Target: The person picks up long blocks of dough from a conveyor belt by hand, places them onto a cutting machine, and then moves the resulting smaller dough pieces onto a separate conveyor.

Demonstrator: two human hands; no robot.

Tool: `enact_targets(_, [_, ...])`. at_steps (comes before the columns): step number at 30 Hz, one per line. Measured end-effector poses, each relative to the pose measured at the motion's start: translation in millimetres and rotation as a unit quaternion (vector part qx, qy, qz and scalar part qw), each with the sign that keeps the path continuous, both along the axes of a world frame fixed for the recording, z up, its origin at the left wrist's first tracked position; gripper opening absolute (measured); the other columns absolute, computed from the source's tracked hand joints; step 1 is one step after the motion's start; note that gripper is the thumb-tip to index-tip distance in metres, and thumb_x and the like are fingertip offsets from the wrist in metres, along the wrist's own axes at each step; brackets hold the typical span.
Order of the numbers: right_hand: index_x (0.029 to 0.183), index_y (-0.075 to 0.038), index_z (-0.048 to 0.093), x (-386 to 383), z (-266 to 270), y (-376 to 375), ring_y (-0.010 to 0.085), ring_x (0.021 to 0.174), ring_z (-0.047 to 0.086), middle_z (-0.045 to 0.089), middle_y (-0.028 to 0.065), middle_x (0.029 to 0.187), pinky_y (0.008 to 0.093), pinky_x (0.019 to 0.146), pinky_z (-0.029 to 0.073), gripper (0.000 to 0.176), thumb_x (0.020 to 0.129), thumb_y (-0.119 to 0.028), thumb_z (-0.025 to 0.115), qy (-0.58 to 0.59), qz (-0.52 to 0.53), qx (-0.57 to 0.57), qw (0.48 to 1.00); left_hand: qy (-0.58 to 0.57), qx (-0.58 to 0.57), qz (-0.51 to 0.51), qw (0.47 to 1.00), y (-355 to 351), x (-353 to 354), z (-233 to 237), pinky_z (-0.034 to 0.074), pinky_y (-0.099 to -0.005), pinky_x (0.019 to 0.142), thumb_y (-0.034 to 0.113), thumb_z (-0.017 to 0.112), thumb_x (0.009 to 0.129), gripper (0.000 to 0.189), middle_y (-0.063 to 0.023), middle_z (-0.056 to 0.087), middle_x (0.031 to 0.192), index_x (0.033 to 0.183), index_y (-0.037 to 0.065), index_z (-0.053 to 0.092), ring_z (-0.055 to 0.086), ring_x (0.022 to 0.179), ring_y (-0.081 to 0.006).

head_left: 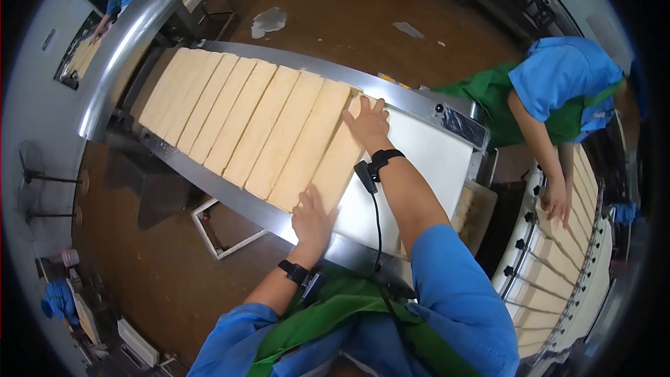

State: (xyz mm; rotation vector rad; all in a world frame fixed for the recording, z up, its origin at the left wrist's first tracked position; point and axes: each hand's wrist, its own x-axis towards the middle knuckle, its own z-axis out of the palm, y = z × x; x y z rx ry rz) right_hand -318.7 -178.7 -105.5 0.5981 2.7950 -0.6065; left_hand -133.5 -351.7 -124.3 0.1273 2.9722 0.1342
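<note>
Running slantwise across the view, the conveyor [230,195] is loaded with a row of pale slabs [237,115], laid side by side and touching so that the belt is filled. Beyond them a bare white belt [433,157] is seen. The last slab [333,164], at the row's edge beside that white stretch, is bracketed end to end. The left hand [312,220] is laid flat on its near end and the right hand [368,124] is spread on its far end, fingers open and nothing clenched, apparently so the long piece is steadied squarely. At the right, a co-worker's hand [556,202] is rested on other slabs. A black strap [382,159] is worn on the right wrist.
</note>
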Motion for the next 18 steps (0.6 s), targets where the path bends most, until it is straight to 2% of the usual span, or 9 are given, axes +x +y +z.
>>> enact_targets(5, [0.136, -0.011, 0.035, 46.7, 16.0, 54.2, 0.0425, 0.116, 0.041, 0.033, 0.0214, 0.131, 0.0463, 0.095, 0.041, 0.080, 0.070, -0.045, 0.064, 0.021, -0.163, 0.005, 0.986, 0.026, 0.109, -0.077, 0.991, 7.8, 1.6, 11.8, 0.052, -0.0421, 0.069, 0.045, 0.069, 0.073, 0.084, -0.0241, 0.043, 0.120, 0.136, 0.001, 0.034, 0.058, 0.085, -0.0387])
enact_targets(8, [0.135, 0.002, 0.031, 90.8, 31.4, 110.2, 0.0427, 0.120, 0.040, 0.030, 0.0259, 0.134, 0.0470, 0.096, 0.041, 0.090, 0.068, -0.046, 0.065, -0.039, -0.247, -0.010, 0.968, -0.153, 0.272, -0.148, 0.938, 24.4, 0.3, 35.5, 0.050, -0.0446, 0.077, 0.036, 0.074, 0.071, 0.085, -0.0273, 0.040, 0.118, 0.134, -0.002, 0.030, 0.056, 0.091, -0.0438])
enact_targets(9, [0.134, 0.003, 0.031, 105.1, 25.0, 124.6, 0.0431, 0.122, 0.038, 0.027, 0.0271, 0.136, 0.0474, 0.096, 0.040, 0.090, 0.068, -0.047, 0.066, 0.005, -0.262, 0.014, 0.965, -0.193, 0.313, -0.153, 0.917, 30.4, 3.3, 32.0, 0.050, -0.0462, 0.078, 0.039, 0.074, 0.070, 0.093, -0.0284, 0.037, 0.119, 0.136, -0.001, 0.024, 0.057, 0.090, -0.0457])
enact_targets(11, [0.131, 0.006, 0.032, 145.2, 5.2, 158.6, 0.0441, 0.126, 0.035, 0.022, 0.0294, 0.140, 0.0482, 0.098, 0.039, 0.091, 0.068, -0.048, 0.067, 0.087, -0.305, 0.075, 0.945, -0.240, 0.256, -0.189, 0.917, 52.1, 12.3, 39.7, 0.051, -0.0472, 0.075, 0.039, 0.074, 0.069, 0.093, -0.0293, 0.038, 0.115, 0.135, 0.000, 0.022, 0.058, 0.086, -0.0473])
enact_targets(12, [0.129, 0.005, 0.032, 163.4, 14.7, 165.9, 0.0454, 0.130, 0.029, 0.015, 0.0323, 0.143, 0.0488, 0.102, 0.035, 0.089, 0.068, -0.048, 0.069, 0.104, -0.337, 0.020, 0.936, -0.260, 0.226, -0.210, 0.915, 65.4, 18.1, 42.9, 0.051, -0.0477, 0.074, 0.040, 0.074, 0.068, 0.094, -0.0298, 0.038, 0.113, 0.134, 0.000, 0.021, 0.058, 0.084, -0.0482])
enact_targets(14, [0.129, 0.006, 0.030, 199.2, 26.1, 178.0, 0.0480, 0.128, 0.030, 0.015, 0.0337, 0.142, 0.0478, 0.104, 0.032, 0.088, 0.068, -0.042, 0.070, 0.120, -0.397, -0.049, 0.909, -0.241, 0.254, -0.202, 0.915, 88.0, 27.3, 32.4, 0.051, -0.0498, 0.072, 0.036, 0.073, 0.069, 0.087, -0.0296, 0.037, 0.113, 0.131, 0.001, 0.023, 0.058, 0.079, -0.0489])
enact_targets(16, [0.130, 0.005, 0.027, 241.1, 5.9, 200.1, 0.0496, 0.126, 0.032, 0.014, 0.0340, 0.142, 0.0469, 0.102, 0.034, 0.088, 0.068, -0.039, 0.070, 0.187, -0.456, -0.021, 0.870, -0.183, 0.276, -0.210, 0.920, 109.1, 37.9, 37.1, 0.049, -0.0490, 0.078, 0.025, 0.073, 0.067, 0.078, -0.0283, 0.037, 0.112, 0.128, 0.002, 0.030, 0.056, 0.087, -0.0484])
enact_targets(17, [0.129, 0.005, 0.026, 265.6, -3.7, 210.3, 0.0495, 0.120, 0.037, 0.020, 0.0329, 0.137, 0.0473, 0.098, 0.038, 0.083, 0.070, -0.035, 0.069, 0.216, -0.464, 0.023, 0.859, -0.150, 0.293, -0.243, 0.913, 118.8, 41.0, 42.4, 0.048, -0.0477, 0.081, 0.020, 0.072, 0.067, 0.075, -0.0277, 0.037, 0.112, 0.128, 0.002, 0.032, 0.053, 0.092, -0.0475])
enact_targets(18, [0.129, 0.005, 0.026, 296.5, 16.5, 213.5, 0.0489, 0.118, 0.038, 0.022, 0.0325, 0.135, 0.0476, 0.097, 0.038, 0.083, 0.070, -0.035, 0.069, 0.240, -0.502, -0.007, 0.831, -0.118, 0.311, -0.274, 0.902, 130.0, 46.3, 49.7, 0.046, -0.0464, 0.084, 0.015, 0.072, 0.066, 0.072, -0.0271, 0.036, 0.113, 0.127, 0.003, 0.035, 0.050, 0.097, -0.0467])
